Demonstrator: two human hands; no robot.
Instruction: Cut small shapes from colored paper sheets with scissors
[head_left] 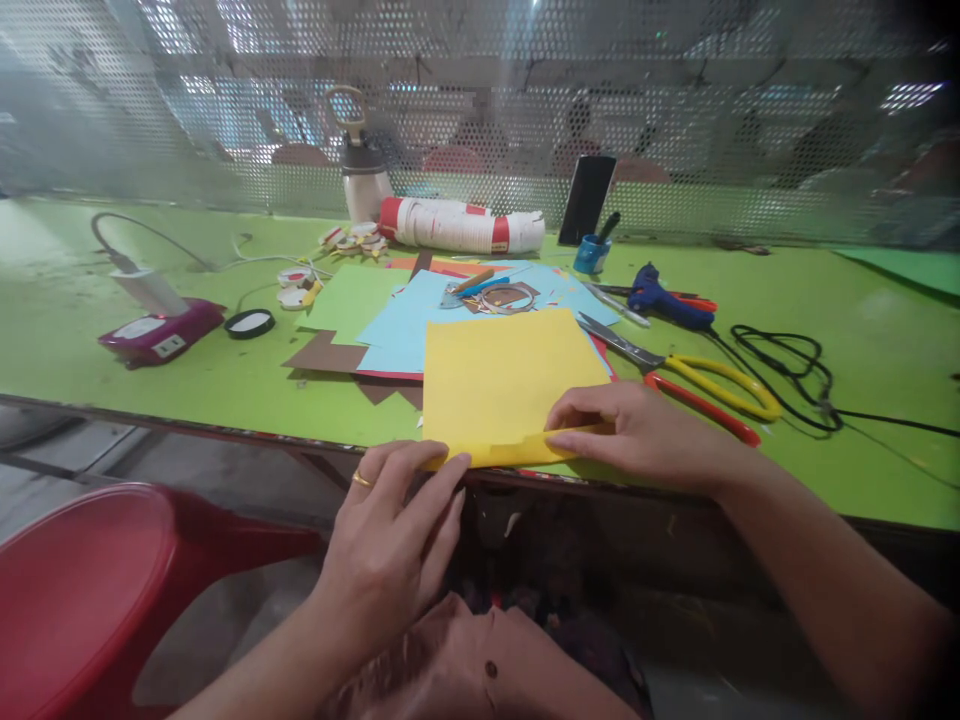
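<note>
A sheet of yellow paper [510,375] lies at the table's front edge, with a narrow strip folded up along its near side. My left hand [397,520], a ring on one finger, has its fingertips on the left end of that fold and grips the edge; its thumb is partly hidden. At the fold's right end, my right hand [637,435] pinches the paper between thumb and fingers. Just beyond my right hand are scissors [675,375] with one yellow and one red handle, blades spread. Blue, green and brown paper sheets [337,305] are stacked behind the yellow one.
A blue glue gun [664,298] with a black cord [799,365] lies right. Behind are a phone [587,200], a blue pot [591,255], a white-and-red roll [457,225] and a spray bottle [364,175]. A purple power strip [161,330] stands left; a red stool [90,590] is below.
</note>
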